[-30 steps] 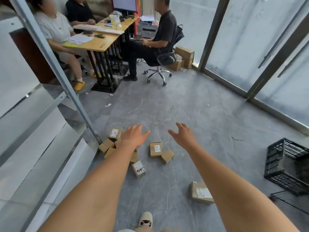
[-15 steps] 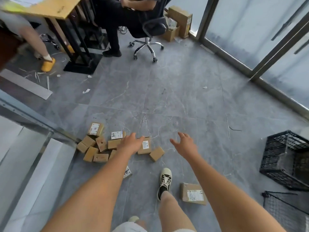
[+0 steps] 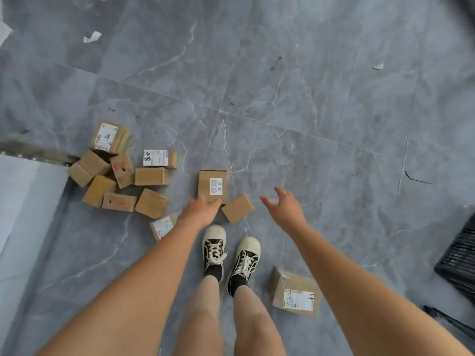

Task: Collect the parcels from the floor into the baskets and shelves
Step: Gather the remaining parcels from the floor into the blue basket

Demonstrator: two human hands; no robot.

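Left hand: hanging open, holding nothing, over the labelled cardboard parcel.
Right hand: spreading open, empty.
Parcel: lying on the grey tiled floor.
Handling: likely light, rigid; pinching opposite side faces.

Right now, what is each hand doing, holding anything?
Left hand: open, holding nothing, reaching at the labelled parcel.
Right hand: open, fingers spread, holding nothing.

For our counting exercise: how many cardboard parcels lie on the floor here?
12. Eight are clustered at the left, one is partly under the left forearm, two lie just ahead of the hands, and one sits beside the right shoe. More may be hidden.
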